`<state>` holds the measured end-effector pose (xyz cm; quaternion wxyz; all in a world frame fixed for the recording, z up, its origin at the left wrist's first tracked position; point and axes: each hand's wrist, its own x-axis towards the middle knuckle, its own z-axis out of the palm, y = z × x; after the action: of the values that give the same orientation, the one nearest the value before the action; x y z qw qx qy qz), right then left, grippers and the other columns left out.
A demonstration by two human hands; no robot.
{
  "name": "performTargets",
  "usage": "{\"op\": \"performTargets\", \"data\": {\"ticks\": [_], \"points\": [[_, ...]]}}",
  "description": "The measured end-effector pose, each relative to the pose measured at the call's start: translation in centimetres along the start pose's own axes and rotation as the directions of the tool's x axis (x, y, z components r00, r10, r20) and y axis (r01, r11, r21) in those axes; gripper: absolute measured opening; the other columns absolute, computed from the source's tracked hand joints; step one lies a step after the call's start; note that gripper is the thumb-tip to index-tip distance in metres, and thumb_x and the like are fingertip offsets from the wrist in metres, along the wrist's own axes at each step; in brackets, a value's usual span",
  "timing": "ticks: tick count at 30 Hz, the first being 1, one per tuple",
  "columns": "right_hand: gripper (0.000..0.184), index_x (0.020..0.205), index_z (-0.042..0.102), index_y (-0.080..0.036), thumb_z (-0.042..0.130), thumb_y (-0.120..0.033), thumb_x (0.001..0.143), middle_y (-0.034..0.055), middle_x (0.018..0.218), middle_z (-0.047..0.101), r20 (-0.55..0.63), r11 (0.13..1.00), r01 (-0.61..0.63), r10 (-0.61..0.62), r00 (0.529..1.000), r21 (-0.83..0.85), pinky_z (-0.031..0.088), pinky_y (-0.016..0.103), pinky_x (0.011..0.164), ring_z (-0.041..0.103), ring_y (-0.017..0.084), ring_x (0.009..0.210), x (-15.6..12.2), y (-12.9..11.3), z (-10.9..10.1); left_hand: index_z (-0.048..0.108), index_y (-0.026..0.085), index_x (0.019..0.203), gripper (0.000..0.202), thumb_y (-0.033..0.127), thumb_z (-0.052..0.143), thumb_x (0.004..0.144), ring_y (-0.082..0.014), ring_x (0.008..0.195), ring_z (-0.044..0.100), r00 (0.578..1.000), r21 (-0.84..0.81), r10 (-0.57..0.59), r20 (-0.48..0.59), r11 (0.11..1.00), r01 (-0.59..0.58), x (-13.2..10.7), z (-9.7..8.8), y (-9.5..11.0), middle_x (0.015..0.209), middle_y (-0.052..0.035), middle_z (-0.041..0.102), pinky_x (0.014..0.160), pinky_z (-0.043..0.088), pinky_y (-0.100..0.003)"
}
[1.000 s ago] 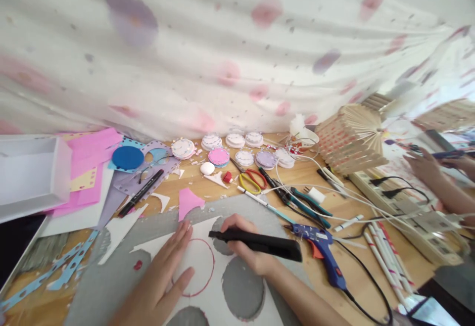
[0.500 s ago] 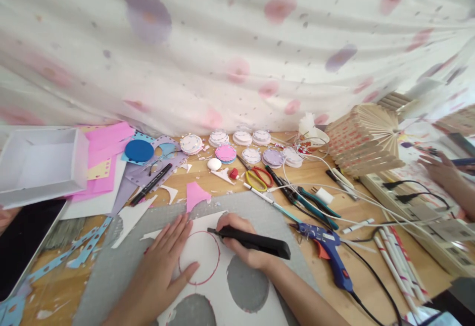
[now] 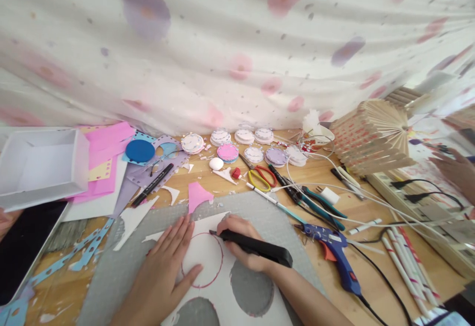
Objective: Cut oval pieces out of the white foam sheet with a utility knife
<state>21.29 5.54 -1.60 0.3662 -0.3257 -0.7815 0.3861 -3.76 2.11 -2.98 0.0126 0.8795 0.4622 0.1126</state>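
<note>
A white sheet (image 3: 226, 291) with round cut-outs lies on a grey cutting mat (image 3: 107, 276). Drawn on it is a red circle outline, its left edge partly under my fingers. My left hand (image 3: 166, 261) rests flat on the sheet, fingers stretched, thumb inside the circle. My right hand (image 3: 243, 242) grips a black utility knife (image 3: 260, 248), its tip at the circle's upper right edge. Just beyond the sheet lies a pink paper scrap (image 3: 198, 196). White offcuts (image 3: 135, 217) lie to the left on the mat.
Scissors (image 3: 261, 175), pliers (image 3: 322, 207) and a blue glue gun (image 3: 334, 249) with trailing cables lie at right, near a power strip (image 3: 419, 207). Decorated paper discs (image 3: 227, 152) line the back. A white box (image 3: 40, 167) and phone (image 3: 27, 247) are left; another person's hand (image 3: 454, 170) is far right.
The view has shifted slightly, moving the table's things a little right in the picture. Both hands keep almost the same place on the sheet, the knife tip still at the circle's upper edge.
</note>
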Motion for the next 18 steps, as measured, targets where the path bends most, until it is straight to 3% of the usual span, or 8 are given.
{"op": "performTargets", "data": {"ticks": [6, 12, 18], "points": [[0.021, 0.087, 0.054, -0.023, 0.046, -0.016, 0.069, 0.0014, 0.076, 0.054, -0.016, 1.000, -0.016, 0.016, 1.000, -0.005, 0.039, 0.030, 0.066, 0.052, 0.020, 0.073, -0.3, -0.6, -0.6, 0.011, 0.019, 0.155, 0.080, 0.049, 0.049, 0.092, -0.0287, 0.143, 0.033, 1.000, 0.037, 0.005, 0.024, 0.999, -0.006, -0.1, 0.0, -0.1, 0.159, -0.0110, 0.026, 0.112, 0.037, -0.047], [0.017, 0.085, 0.056, -0.021, 0.048, -0.017, 0.070, 0.0012, 0.078, 0.058, -0.037, 0.987, -0.116, 0.121, 0.992, 0.110, 0.041, 0.029, 0.068, 0.054, 0.018, 0.074, -0.3, -1.4, -1.2, 0.011, 0.020, 0.155, 0.078, 0.049, 0.048, 0.093, -0.0277, 0.143, 0.032, 0.999, 0.004, 0.021, 0.036, 1.000, -0.021, 0.0, -0.1, -0.2, 0.159, -0.0095, 0.026, 0.113, 0.035, -0.045], [0.020, 0.088, 0.058, -0.019, 0.049, -0.019, 0.071, 0.0019, 0.081, 0.059, -0.074, 0.978, -0.106, 0.121, 0.990, 0.181, 0.041, 0.029, 0.067, 0.053, 0.018, 0.074, 0.9, -0.8, -1.3, 0.010, 0.018, 0.155, 0.077, 0.050, 0.046, 0.094, -0.0265, 0.144, 0.031, 0.998, 0.017, 0.039, 0.040, 0.999, -0.039, 0.1, -0.2, -0.3, 0.159, -0.0099, 0.025, 0.113, 0.035, -0.045]]}}
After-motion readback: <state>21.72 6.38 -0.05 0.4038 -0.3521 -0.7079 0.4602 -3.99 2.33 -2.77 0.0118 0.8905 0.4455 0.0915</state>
